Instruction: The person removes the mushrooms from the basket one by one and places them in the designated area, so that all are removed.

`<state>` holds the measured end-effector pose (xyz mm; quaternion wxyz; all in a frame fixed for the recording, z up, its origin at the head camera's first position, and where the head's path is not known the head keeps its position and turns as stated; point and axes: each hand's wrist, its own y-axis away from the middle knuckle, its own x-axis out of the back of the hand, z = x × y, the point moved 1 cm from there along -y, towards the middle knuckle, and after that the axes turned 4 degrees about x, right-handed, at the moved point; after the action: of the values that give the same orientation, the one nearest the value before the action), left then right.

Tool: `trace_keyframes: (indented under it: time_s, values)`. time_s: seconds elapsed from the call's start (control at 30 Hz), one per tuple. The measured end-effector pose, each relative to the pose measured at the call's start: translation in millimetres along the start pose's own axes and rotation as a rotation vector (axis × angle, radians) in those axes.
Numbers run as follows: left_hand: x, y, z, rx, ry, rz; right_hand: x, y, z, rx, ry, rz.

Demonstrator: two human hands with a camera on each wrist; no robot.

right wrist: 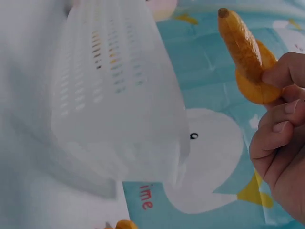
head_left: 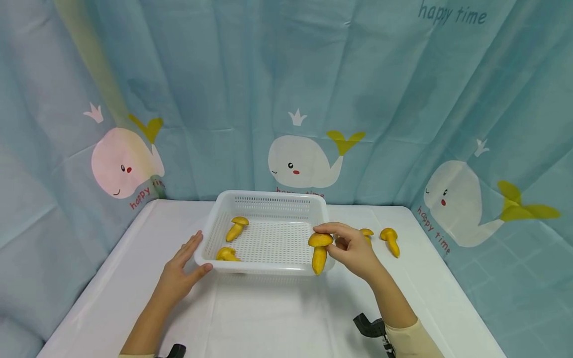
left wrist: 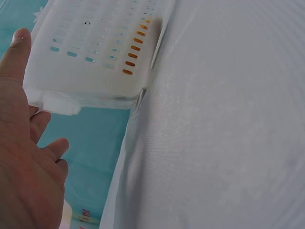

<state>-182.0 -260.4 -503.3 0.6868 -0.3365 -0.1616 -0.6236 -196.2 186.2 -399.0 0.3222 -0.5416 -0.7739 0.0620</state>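
My right hand (head_left: pixel 356 252) pinches a yellow toy mushroom (head_left: pixel 319 252) near its cap, thumb on one side and fingers on the other. Its stem points down, over the right front corner of a white slotted plastic basket (head_left: pixel 268 269). In the right wrist view the held mushroom (right wrist: pixel 243 47) shows a brown stem tip. At the basket's left side, my left hand (head_left: pixel 180 276) has its fingers spread, fingertips right at the rim. Two yellow mushrooms lie inside the basket: one near the back left (head_left: pixel 237 229), the other at the front left (head_left: pixel 227 254).
Right of the basket, on the white table (head_left: pixel 277 318), lie a mushroom (head_left: pixel 391 241) and another mushroom (head_left: pixel 367 233) partly hidden by my right hand. A blue curtain (head_left: pixel 215 99) with whale prints hangs behind the table and along both sides.
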Motion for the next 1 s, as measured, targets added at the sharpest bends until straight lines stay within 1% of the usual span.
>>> trace_keyframes:
  time_s: [0.27,0.5,0.73,0.83,1.0]
  values:
    - [0.3,-1.9,-0.1,-0.005,-0.008,0.003,12.2,10.1,12.9,-0.043,-0.005,0.015]
    - [-0.4,-1.8,-2.4,-0.004,-0.008,0.002,21.1,10.5,19.5,-0.012,0.003,0.003]
    - [0.5,-0.3,-1.3,-0.024,-0.024,0.018,35.2,13.6,27.1,-0.082,0.012,0.003]
    - [1.0,0.4,-1.0,-0.037,-0.028,0.025,42.6,16.1,33.0,-0.091,-0.006,-0.008]
    - [-0.3,-0.1,-1.3,-0.043,-0.027,0.024,55.2,20.3,44.8,-0.072,-0.026,-0.05]
